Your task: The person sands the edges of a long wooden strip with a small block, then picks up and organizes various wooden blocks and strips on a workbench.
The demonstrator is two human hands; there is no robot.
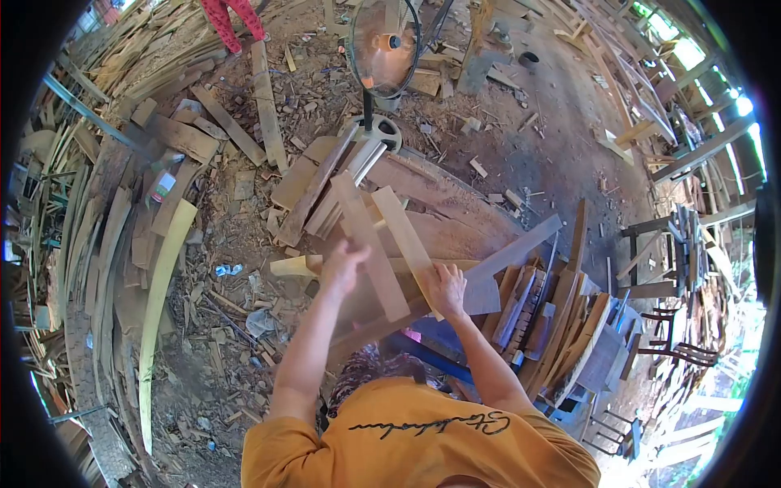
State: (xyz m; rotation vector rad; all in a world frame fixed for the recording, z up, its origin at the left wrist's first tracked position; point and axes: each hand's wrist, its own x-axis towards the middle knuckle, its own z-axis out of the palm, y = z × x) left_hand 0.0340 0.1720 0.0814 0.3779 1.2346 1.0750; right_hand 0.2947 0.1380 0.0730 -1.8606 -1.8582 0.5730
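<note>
My right hand [447, 289] is closed around the lower part of a pale flat wooden board [401, 232], fingers lying over its edge. Beside it, to the left, a second similar board [376, 264] slants nearly parallel. My left hand [345, 267] is at this second board's left edge, smeared by motion, so I cannot tell whether it grips the wood. Beneath both boards runs a light wooden beam [297, 266], partly hidden. A wide brown slab [439, 199] lies behind them.
A stand fan [384, 49] rises ahead on its round base [382, 134]. To the right are stacked wood pieces [561, 333] and a grey plank [521, 244]. A long curved yellowish board [163, 309] lies left, among scraps. Another person's red-trousered legs [230, 23] appear at top left.
</note>
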